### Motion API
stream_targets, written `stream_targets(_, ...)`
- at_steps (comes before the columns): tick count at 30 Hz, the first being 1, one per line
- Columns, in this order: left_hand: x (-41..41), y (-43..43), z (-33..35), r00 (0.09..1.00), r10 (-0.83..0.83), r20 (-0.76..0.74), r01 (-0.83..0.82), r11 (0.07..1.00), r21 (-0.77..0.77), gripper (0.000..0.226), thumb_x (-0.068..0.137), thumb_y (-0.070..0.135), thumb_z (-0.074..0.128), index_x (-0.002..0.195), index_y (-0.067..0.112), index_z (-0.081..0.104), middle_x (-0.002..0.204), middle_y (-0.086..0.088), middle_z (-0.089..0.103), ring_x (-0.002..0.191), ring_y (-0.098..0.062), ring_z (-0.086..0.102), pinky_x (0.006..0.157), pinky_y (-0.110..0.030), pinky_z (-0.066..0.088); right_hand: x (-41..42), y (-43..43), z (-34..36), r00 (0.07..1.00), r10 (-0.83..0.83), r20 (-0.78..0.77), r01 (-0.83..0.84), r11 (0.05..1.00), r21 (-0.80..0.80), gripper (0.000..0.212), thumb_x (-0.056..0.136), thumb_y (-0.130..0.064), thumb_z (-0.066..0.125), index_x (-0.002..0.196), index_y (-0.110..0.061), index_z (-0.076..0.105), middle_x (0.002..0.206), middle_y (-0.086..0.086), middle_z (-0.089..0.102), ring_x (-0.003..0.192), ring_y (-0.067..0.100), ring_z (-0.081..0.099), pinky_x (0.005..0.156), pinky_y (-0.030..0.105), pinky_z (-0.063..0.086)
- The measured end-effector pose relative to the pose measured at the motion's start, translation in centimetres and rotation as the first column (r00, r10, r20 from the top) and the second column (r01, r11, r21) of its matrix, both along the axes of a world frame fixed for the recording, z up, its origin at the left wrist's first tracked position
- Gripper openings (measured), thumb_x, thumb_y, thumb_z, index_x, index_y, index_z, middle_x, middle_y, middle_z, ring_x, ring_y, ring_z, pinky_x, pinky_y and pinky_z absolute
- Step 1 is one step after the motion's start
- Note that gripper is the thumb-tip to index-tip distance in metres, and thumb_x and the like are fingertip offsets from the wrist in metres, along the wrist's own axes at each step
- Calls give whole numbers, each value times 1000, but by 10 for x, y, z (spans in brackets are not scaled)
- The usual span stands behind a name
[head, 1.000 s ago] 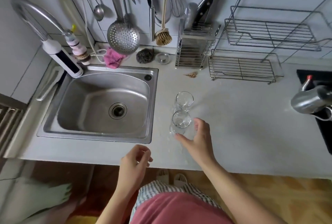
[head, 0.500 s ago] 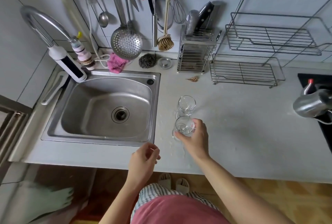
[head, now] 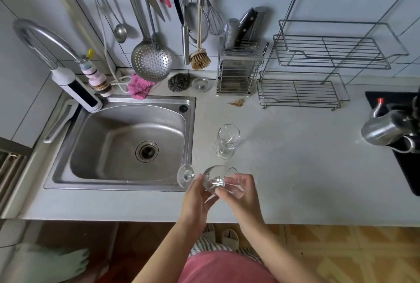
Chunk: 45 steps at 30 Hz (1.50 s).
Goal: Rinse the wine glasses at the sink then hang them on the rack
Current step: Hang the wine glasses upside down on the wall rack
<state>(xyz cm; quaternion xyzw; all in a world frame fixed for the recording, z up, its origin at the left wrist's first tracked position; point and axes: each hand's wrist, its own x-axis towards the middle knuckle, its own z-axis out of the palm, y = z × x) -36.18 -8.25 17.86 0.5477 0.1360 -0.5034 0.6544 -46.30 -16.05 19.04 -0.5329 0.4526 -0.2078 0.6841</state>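
Note:
I hold a clear wine glass [head: 212, 179] on its side above the counter's front part, foot pointing left toward the sink [head: 127, 144]. My right hand [head: 241, 188] grips its bowl. My left hand [head: 197, 196] pinches it near the stem under the bowl. A second wine glass [head: 228, 140] stands upright on the counter just behind, right of the sink. A tiered wire rack [head: 327, 51] stands at the back right against the wall. The tap [head: 45, 41] arches over the sink's far left corner.
Utensils hang on the wall behind the sink, with a knife holder [head: 238, 71] beside them. A pink cloth [head: 138, 86], a steel scourer [head: 178, 81] and a sink plug [head: 200, 84] lie behind the basin. A metal kettle [head: 386, 130] sits at the right edge.
My right hand took the nearer glass off the counter and tipped it on its side. My left hand came up and took hold near the stem. The far glass stayed put.

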Motion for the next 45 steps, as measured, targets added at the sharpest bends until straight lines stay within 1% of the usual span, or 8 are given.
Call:
stream_targets(6, 9, -5, 12, 983, 181, -20, -182, 980, -84, 33, 110, 29, 41, 117, 6, 63, 115, -18, 75, 93, -26, 75, 83, -42, 56, -2, -6, 4, 987, 155, 54, -157, 986, 48, 63, 58, -28, 86, 111, -20, 54, 117, -1, 67, 109, 13, 68, 81, 30, 58)
stream_targets(13, 24, -13, 38, 899, 69, 433, -32, 995, -93, 16, 108, 19, 47, 94, 15, 55, 113, -11, 76, 109, -34, 71, 100, -50, 54, -4, -20, 21, 963, 253, -88, -261, 961, -96, 64, 66, -55, 71, 124, -39, 48, 115, -15, 64, 115, 1, 58, 86, 21, 51)
stream_targets(17, 26, -24, 55, 646, -146, 749, 216, 976, 4, 22, 107, 17, 50, 92, 29, 61, 107, -3, 77, 102, -24, 73, 93, -42, 57, -4, -38, 47, 970, 180, -161, -230, 892, -388, 53, 79, -60, 62, 127, -40, 49, 118, -20, 61, 114, 2, 58, 85, 22, 51)
stream_targets(22, 15, -54, 76, 259, -286, 922, 422, 893, 158, 15, 102, 15, 53, 104, 29, 60, 100, 16, 75, 91, -5, 73, 77, -24, 56, 6, -62, 89, 986, 119, -117, -165, 788, -593, 61, 79, -57, 67, 131, -28, 54, 117, -18, 62, 106, 8, 62, 75, 9, 44)
stream_targets(26, 5, -79, 86, 139, -297, 945, 456, 866, 205, 20, 98, 19, 50, 107, 11, 66, 93, 5, 74, 82, -16, 68, 73, -39, 55, 4, -78, 114, 997, -30, -65, -17, 787, -617, 70, 74, -61, 73, 130, -23, 57, 109, -18, 63, 92, 6, 64, 68, 15, 49)
stream_targets(30, -4, -99, 97, -10, -261, 965, 492, 839, 232, 20, 100, 15, 53, 112, 8, 68, 95, -1, 73, 82, -19, 66, 71, -37, 51, -8, -94, 130, 989, -139, -46, 86, 804, -588, 77, 67, -58, 81, 132, -24, 57, 106, -15, 64, 93, 7, 66, 78, 28, 58)
stream_targets(34, -14, -119, 104, -35, -286, 958, 531, 807, 260, 21, 104, 17, 54, 119, 9, 66, 101, -7, 74, 87, -27, 67, 75, -44, 51, -21, -116, 143, 984, -176, -30, 123, 791, -599, 64, 64, -49, 87, 118, -25, 63, 99, -11, 67, 91, 11, 69, 80, 37, 59)
stream_targets(45, -53, -216, 136, -67, -162, 985, 488, 855, 174, 15, 103, 22, 59, 113, 14, 65, 98, 1, 73, 87, -23, 67, 74, -39, 52, -70, -224, 201, 990, -50, -129, -63, 667, -742, 54, 54, -57, 82, 99, -29, 69, 85, -18, 70, 80, 2, 68, 69, 23, 56)
